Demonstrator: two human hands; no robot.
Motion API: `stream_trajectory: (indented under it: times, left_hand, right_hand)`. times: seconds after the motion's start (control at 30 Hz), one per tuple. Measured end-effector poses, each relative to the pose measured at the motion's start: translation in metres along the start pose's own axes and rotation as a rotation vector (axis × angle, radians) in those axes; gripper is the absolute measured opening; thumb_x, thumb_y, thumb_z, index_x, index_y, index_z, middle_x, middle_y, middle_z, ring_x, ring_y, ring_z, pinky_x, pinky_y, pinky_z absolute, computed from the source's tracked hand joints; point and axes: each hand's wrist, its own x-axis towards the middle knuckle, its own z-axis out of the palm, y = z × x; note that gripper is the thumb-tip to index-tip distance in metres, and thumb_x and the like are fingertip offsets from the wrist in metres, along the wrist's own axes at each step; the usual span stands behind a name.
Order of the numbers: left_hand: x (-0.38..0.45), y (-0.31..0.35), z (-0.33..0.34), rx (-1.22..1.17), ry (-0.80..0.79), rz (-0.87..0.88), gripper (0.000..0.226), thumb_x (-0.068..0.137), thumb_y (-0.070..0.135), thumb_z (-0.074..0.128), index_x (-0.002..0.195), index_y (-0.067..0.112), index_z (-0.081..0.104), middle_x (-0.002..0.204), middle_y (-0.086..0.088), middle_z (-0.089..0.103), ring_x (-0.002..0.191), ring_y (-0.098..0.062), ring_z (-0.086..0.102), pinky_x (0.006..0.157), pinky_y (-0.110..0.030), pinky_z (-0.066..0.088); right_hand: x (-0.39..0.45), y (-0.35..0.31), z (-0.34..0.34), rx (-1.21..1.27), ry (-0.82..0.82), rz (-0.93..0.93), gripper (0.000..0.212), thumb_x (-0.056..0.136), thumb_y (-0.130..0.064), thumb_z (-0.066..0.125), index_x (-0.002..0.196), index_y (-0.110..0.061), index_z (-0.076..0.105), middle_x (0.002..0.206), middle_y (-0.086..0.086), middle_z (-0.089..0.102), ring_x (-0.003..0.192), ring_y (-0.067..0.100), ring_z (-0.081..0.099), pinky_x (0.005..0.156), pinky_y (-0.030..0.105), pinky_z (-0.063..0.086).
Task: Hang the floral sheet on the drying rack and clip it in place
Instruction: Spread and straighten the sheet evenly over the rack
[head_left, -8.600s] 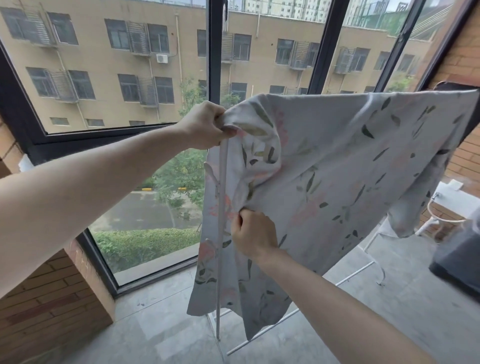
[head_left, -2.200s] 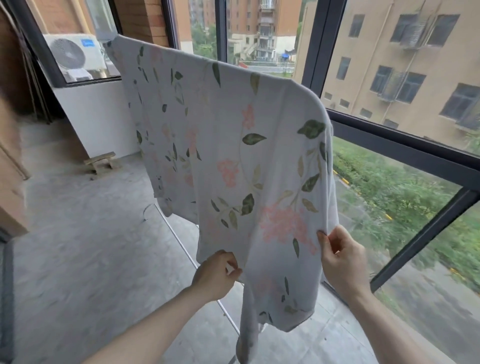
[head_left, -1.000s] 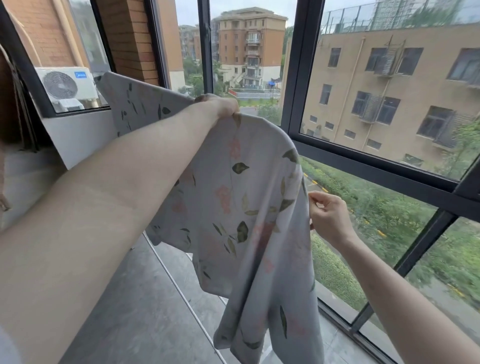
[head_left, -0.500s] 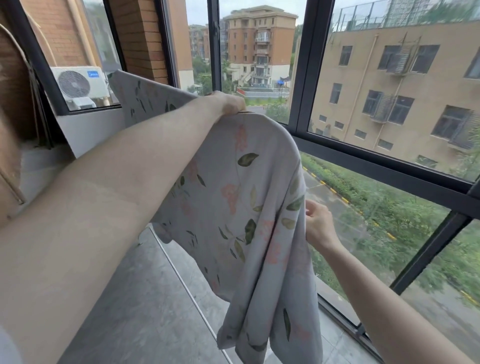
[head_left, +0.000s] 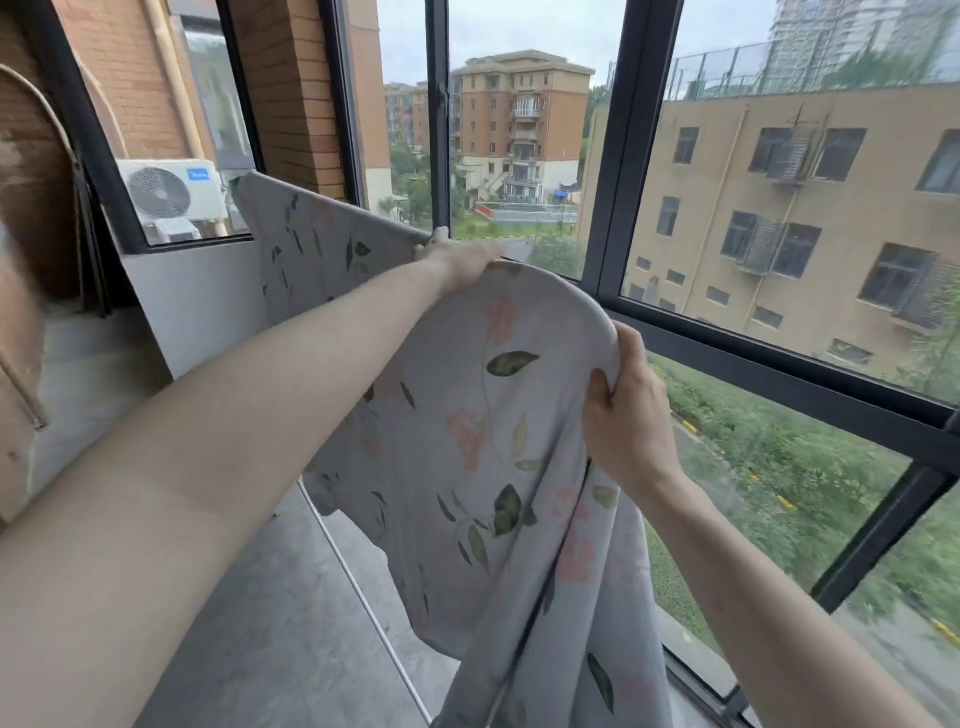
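**laundry_lurker:** Two hands on the floral sheet (head_left: 467, 441) here. Why grab it like that?

**rackfan:** It's draped over the drying rack's top bar, near the window. Left hand (head_left: 457, 260) rests up on the fold, fingers curled over the far side, probably pinning it so it won't slide. Right hand (head_left: 623, 410) grips the curved side edge, thumb in front, likely tugging it square.

**laundry_lurker:** Any clips?

**rackfan:** None visible. Only a thin white rack rail (head_left: 358, 587) shows down low by the grey floor (head_left: 270, 623), so clipping looks still to do.
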Motion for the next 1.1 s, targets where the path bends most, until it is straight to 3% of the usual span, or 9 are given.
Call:
stream_trajectory:
  times: [0.13, 0.2, 0.3, 0.5, 0.63, 0.77, 0.87, 1.0, 1.1]
  left_hand:
    - [0.013, -0.046, -0.020, 0.131, 0.074, 0.107, 0.071, 0.097, 0.072, 0.040, 0.159, 0.039, 0.029, 0.166, -0.010, 0.026, 0.152, -0.036, 0.025, 0.121, -0.046, 0.026]
    - [0.030, -0.069, -0.032, 0.162, 0.099, 0.141, 0.062, 0.101, 0.064, 0.042, 0.157, 0.038, 0.034, 0.163, -0.013, 0.030, 0.150, -0.036, 0.028, 0.118, -0.044, 0.030]
    - [0.038, -0.097, -0.055, 0.198, 0.139, 0.162, 0.059, 0.103, 0.055, 0.045, 0.157, 0.033, 0.036, 0.161, -0.015, 0.033, 0.149, -0.036, 0.031, 0.118, -0.043, 0.032]
    - [0.053, -0.147, -0.110, 0.294, 0.131, 0.242, 0.056, 0.102, 0.046, 0.053, 0.154, 0.031, 0.040, 0.159, -0.013, 0.036, 0.147, -0.035, 0.031, 0.118, -0.044, 0.030]
    - [0.062, -0.190, -0.166, 0.405, 0.108, 0.331, 0.057, 0.098, 0.041, 0.060, 0.151, 0.031, 0.043, 0.157, -0.008, 0.039, 0.145, -0.032, 0.035, 0.120, -0.049, 0.031]
    - [0.067, -0.241, -0.218, 0.371, 0.069, 0.355, 0.052, 0.095, 0.036, 0.065, 0.145, 0.031, 0.051, 0.151, -0.004, 0.046, 0.142, -0.026, 0.042, 0.118, -0.043, 0.035]
    - [0.057, -0.282, -0.235, 0.327, 0.007, 0.365, 0.051, 0.093, 0.033, 0.067, 0.142, 0.034, 0.052, 0.147, 0.001, 0.049, 0.136, -0.021, 0.048, 0.114, -0.040, 0.040]
    - [0.053, -0.344, -0.245, 0.316, -0.062, 0.384, 0.050, 0.093, 0.030, 0.069, 0.141, 0.032, 0.054, 0.143, 0.006, 0.052, 0.123, -0.015, 0.051, 0.108, -0.038, 0.044]
    - [0.057, -0.385, -0.246, 0.321, -0.077, 0.384, 0.045, 0.091, 0.029, 0.070, 0.135, 0.033, 0.060, 0.141, 0.009, 0.053, 0.127, -0.015, 0.052, 0.111, -0.040, 0.042]
  right_hand:
    - [0.002, -0.004, -0.003, -0.001, -0.018, 0.057, 0.067, 0.085, 0.007, 0.045, 0.141, -0.030, 0.043, 0.111, 0.001, 0.062, 0.094, 0.027, 0.060, 0.069, 0.032, 0.042]
    - [0.000, -0.022, 0.001, -0.065, 0.072, -0.034, 0.083, 0.081, 0.007, 0.052, 0.152, -0.030, 0.035, 0.146, -0.001, 0.049, 0.130, 0.023, 0.050, 0.096, 0.037, 0.048]
    - [0.002, -0.059, 0.019, -0.079, 0.155, -0.291, 0.081, 0.083, -0.001, 0.065, 0.155, -0.025, 0.037, 0.159, -0.007, 0.038, 0.149, 0.014, 0.033, 0.122, 0.044, 0.031]
    - [0.030, -0.097, 0.100, -0.227, -0.103, -0.367, 0.062, 0.088, -0.012, 0.065, 0.146, -0.029, 0.050, 0.159, -0.006, 0.039, 0.150, 0.017, 0.028, 0.126, 0.044, 0.025]
    - [0.042, -0.107, 0.157, -0.231, -0.188, -0.286, 0.060, 0.090, -0.012, 0.065, 0.145, -0.029, 0.050, 0.159, -0.007, 0.037, 0.147, 0.018, 0.030, 0.121, 0.035, 0.031]
    - [0.032, -0.119, 0.217, -0.190, -0.229, -0.230, 0.057, 0.090, -0.010, 0.065, 0.143, -0.029, 0.053, 0.154, -0.009, 0.042, 0.142, 0.016, 0.039, 0.111, 0.024, 0.032]
    - [0.009, -0.114, 0.259, -0.121, -0.282, -0.141, 0.058, 0.088, -0.004, 0.065, 0.139, -0.029, 0.056, 0.149, -0.012, 0.045, 0.137, 0.014, 0.045, 0.109, 0.025, 0.037]
    - [-0.022, -0.108, 0.325, -0.095, -0.385, 0.010, 0.052, 0.093, -0.008, 0.065, 0.139, -0.030, 0.055, 0.143, -0.017, 0.047, 0.136, 0.008, 0.043, 0.104, 0.019, 0.029]
    - [-0.033, -0.103, 0.356, -0.079, -0.464, 0.085, 0.050, 0.095, -0.011, 0.063, 0.139, -0.032, 0.053, 0.142, -0.019, 0.046, 0.132, 0.013, 0.048, 0.100, 0.022, 0.032]
